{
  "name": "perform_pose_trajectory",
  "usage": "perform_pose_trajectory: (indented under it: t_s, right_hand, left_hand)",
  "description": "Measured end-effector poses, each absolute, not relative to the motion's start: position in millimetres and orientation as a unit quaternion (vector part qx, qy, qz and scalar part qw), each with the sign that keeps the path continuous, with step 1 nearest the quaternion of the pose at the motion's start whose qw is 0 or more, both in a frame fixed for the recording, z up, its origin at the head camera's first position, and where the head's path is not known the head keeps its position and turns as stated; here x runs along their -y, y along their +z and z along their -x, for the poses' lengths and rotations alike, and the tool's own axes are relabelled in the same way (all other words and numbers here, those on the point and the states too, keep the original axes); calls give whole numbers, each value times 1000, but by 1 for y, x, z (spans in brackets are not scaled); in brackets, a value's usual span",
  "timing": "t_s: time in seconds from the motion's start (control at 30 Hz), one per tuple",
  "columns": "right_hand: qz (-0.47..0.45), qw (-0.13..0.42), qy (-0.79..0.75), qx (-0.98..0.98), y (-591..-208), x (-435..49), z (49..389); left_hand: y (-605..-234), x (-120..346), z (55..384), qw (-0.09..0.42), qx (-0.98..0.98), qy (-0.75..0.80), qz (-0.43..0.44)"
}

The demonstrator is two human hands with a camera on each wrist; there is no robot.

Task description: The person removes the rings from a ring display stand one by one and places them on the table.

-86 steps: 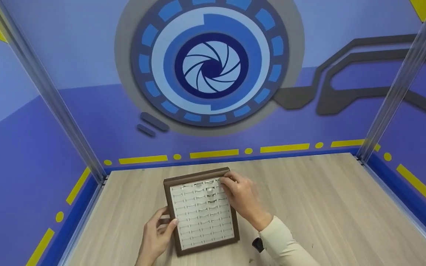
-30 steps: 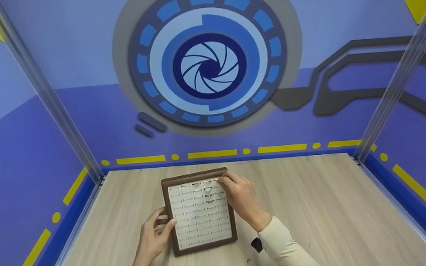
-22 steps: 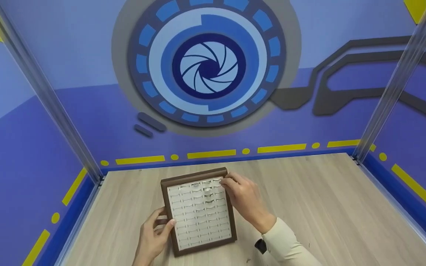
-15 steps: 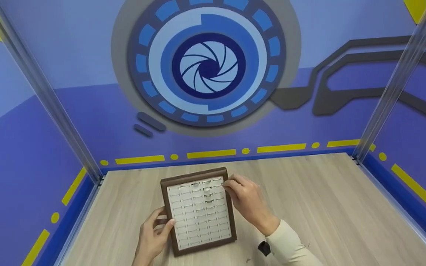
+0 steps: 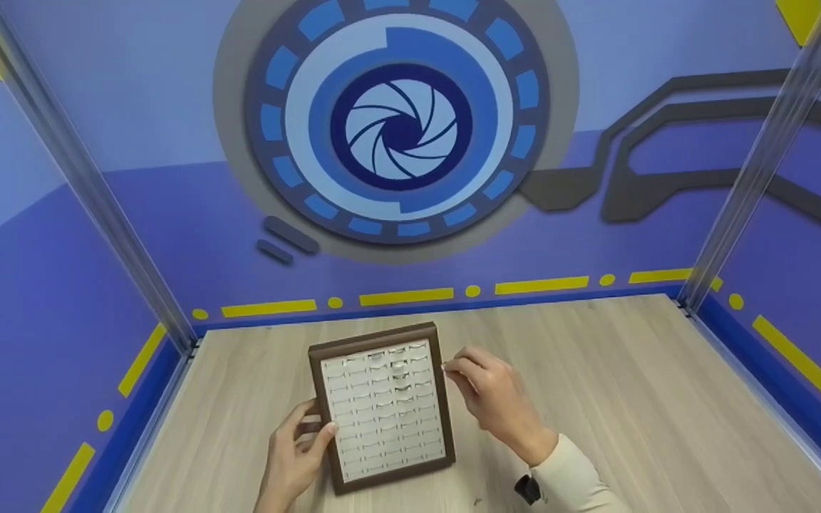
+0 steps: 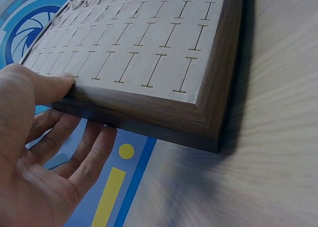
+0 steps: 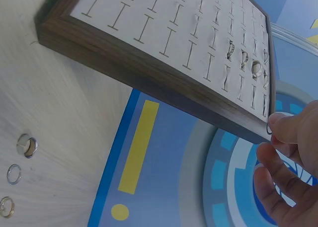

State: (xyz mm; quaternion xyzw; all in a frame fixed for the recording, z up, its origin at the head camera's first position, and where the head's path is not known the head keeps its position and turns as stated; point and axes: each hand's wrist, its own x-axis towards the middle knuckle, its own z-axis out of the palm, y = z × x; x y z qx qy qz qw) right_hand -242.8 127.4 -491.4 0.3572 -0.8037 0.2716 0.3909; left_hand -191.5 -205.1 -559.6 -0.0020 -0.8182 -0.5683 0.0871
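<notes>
A brown wooden ring display tray (image 5: 447, 427) with a white slotted pad stands tilted up on the table. My left hand (image 5: 295, 456) grips its left edge, thumb on the front border and fingers behind, as the left wrist view also shows on the wooden frame (image 6: 223, 63). Just beyond the tray's upper right edge is my right hand (image 5: 496, 395). In the right wrist view its thumb and finger pinch a thin ring (image 7: 269, 129), mostly covered by the fingertips. Several rings sit in slots near the top, among them a wide silver ring (image 7: 256, 68).
On the tabletop, the right wrist view shows a wide silver ring (image 7: 27, 145), a thin silver ring (image 7: 14, 174) and a gold-toned ring (image 7: 7, 207). Blue printed panels (image 5: 410, 278) stand behind the wooden table (image 5: 596, 385) and at both sides.
My right hand has drawn away from the tray's top right slots, moving right and slightly toward me, past the frame's edge. My left hand and the tray have stayed nearly still.
</notes>
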Motion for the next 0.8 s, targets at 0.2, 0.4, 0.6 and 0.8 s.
perform_pose_trajectory:
  t_s: [0.2, 0.4, 0.6, 0.8]
  right_hand:
    - [-354, 386, 270, 808, -496, -136, 241]
    - [-347, 375, 272, 815, -503, -144, 238]
    - [-341, 363, 270, 824, -511, -151, 234]
    - [-344, 357, 271, 825, -518, -156, 232]
  left_hand:
    - [-560, 206, 192, 94, 820, -564, 6]
    - [-560, 205, 192, 84, 825, -559, -3]
    - [-560, 206, 193, 87, 824, -560, 3]
    - [-560, 206, 192, 85, 820, -565, 8]
